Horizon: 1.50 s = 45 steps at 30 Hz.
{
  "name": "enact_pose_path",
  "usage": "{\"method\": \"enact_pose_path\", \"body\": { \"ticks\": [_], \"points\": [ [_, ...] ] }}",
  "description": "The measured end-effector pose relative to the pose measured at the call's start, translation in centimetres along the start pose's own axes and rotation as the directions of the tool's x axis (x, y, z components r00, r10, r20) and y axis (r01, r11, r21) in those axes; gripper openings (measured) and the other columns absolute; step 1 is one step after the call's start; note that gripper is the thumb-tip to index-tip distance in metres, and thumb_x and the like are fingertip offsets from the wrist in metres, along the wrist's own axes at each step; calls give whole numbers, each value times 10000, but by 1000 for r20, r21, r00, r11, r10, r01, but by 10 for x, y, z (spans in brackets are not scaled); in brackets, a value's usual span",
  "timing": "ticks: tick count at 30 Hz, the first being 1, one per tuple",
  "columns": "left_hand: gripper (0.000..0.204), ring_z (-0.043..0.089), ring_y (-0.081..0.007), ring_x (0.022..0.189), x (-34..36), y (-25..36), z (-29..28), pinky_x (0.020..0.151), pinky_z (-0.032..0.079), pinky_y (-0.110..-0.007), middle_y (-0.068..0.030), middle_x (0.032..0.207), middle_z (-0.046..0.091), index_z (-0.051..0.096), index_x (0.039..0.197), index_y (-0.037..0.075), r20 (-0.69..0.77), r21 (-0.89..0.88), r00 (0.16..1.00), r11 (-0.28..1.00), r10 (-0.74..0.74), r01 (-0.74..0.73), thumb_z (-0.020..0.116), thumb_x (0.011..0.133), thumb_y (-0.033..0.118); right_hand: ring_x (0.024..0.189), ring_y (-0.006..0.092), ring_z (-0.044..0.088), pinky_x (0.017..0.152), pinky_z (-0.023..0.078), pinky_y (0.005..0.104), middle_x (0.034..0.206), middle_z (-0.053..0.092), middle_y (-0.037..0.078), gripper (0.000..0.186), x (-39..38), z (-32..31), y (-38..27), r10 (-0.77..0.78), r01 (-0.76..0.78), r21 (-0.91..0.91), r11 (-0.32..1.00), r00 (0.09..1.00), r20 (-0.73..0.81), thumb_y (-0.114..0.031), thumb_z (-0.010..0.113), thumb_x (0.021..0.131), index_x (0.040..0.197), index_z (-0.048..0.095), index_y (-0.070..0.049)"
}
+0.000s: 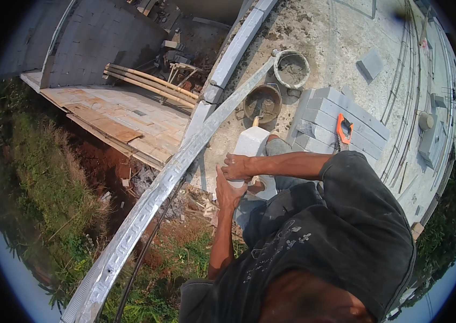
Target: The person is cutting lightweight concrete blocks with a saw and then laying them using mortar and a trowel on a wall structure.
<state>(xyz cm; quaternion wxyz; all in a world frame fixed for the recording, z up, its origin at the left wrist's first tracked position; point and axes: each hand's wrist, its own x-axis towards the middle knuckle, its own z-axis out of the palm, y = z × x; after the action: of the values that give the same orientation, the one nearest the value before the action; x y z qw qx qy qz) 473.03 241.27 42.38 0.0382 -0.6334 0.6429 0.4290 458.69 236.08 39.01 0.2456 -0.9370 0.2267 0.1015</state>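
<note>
Both hands on the white block (251, 144). Right hand (236, 167) wraps over its near top edge, fingers curled and gripping. Left hand (228, 192) presses flat against the block's near side, palm on, fingers mostly straight; can't tell if the fingertips hook under.

Block: pale white, rectangular, smooth faces, sharp corners, sunlit on top. It sits upright-ish, just right of the long metal beam (169, 177) that runs diagonally across the view. Lower end hidden behind the hands and the person's knee.

Relative to the block:
- Just beyond it, a dark bucket (263, 102) of grey mortar with a trowel handle sticking out.
- Farther beyond, a lighter bucket (291, 68), also with grey mix.
- To the right, near, a stack of grey blocks (325, 116), an orange-handled saw (343, 132) lying on top.
- Farther right, well apart, a single grey block (370, 64) on the concrete slab (341, 32).
- To the left, past the beam, wooden planks (115, 116) and bamboo poles (150, 83), lower down.
- Below left, red soil and grass (39, 177).
</note>
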Motion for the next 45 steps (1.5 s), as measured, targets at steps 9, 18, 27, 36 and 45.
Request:
{"method": "enact_pose_path", "body": {
  "ticks": [9, 18, 27, 36, 45],
  "points": [
    [1212, 506, -453, 1231, 49, -81, 38, 979, 457, -489, -316, 1394, 442, 135, 1525, -8, -224, -137, 958, 979, -178, 149, 857, 624, 361, 1094, 221, 569, 965, 400, 393, 1062, 622, -20, 418, 105, 92, 36, -204, 197, -55, 979, 965, -167, -288, 823, 601, 980, 683, -179],
    [1214, 375, -413, 1374, 160, -156, 147, 1100, 348, -495, -296, 1490, 340, 86, 1544, 38, -363, -179, 929, 984, -71, 5, 864, 627, 201, 1138, 186, 561, 1060, 322, 399, 1123, 641, -43, 263, 178, 222, 116, -11, -7, -146, 989, 992, -124, -276, 643, 843, 1103, 660, -246],
    [1100, 405, -504, 1303, 291, -232, 240, 1069, 355, -543, -327, 1432, 377, 112, 1537, 55, -426, -121, 904, 992, -34, -20, 798, 681, 128, 1163, 164, 548, 1154, 199, 552, 1073, 626, -67, 286, 204, 338, 181, 223, -285, -238, 929, 941, -255, -244, 643, 838, 1108, 655, -337],
    [1105, 525, -462, 1101, 324, -259, 277, 935, 433, -527, -285, 1225, 479, 111, 1545, 113, -426, 30, 904, 999, 31, -20, 808, 705, 283, 1314, 344, 398, 1103, 226, 608, 1418, 458, 122, 597, 160, 405, 176, 740, -699, 447, 559, 176, -649, -198, 692, 777, 1351, 531, -166],
    [1111, 298, -461, 1327, 343, -229, 285, 972, 290, -739, -254, 1427, 286, 101, 1557, 208, -293, 292, 928, 946, 232, -144, 810, 703, 250, 1160, 494, 549, 955, 451, 563, 1425, 380, 303, 611, 69, 371, 187, 963, -564, 781, -268, -126, 239, -87, 658, 805, 1385, 470, -47]
  ]
}}
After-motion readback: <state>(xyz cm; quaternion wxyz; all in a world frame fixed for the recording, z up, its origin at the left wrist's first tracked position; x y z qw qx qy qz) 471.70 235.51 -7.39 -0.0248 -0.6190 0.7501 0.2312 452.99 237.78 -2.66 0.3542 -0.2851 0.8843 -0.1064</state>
